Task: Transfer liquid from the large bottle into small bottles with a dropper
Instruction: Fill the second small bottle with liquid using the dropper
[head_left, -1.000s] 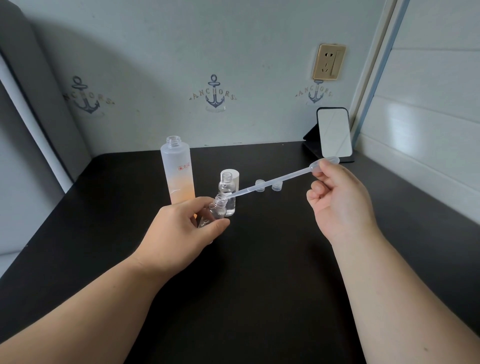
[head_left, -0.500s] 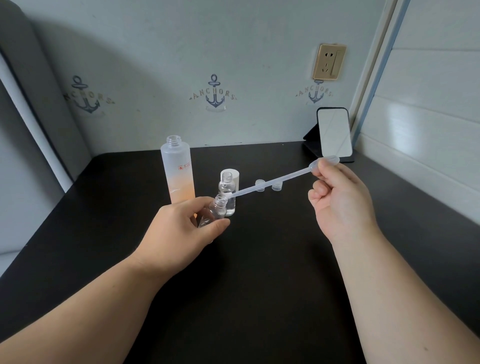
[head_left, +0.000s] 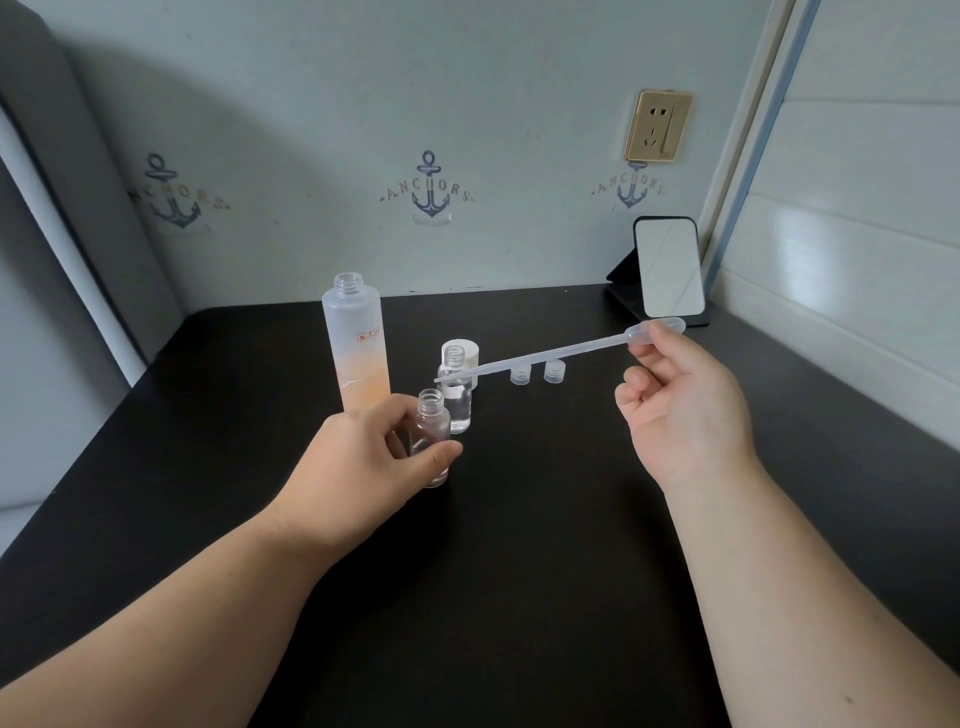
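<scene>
Two small clear glass bottles (head_left: 454, 389) are seen at the frame's centre on the black tabletop (head_left: 519, 519); the nearer one (head_left: 431, 436) is gripped between thumb and curled fingers of the left hand (head_left: 358, 457); a translucent plastic dropper (head_left: 545, 356) is pinched at its bulb by the right hand (head_left: 680, 410), its tip held just above the farther bottle; a tall frosted orange-tinted bottle (head_left: 358, 348), uncapped, is stood just left; two small clear caps (head_left: 537, 373) are laid behind the dropper.
</scene>
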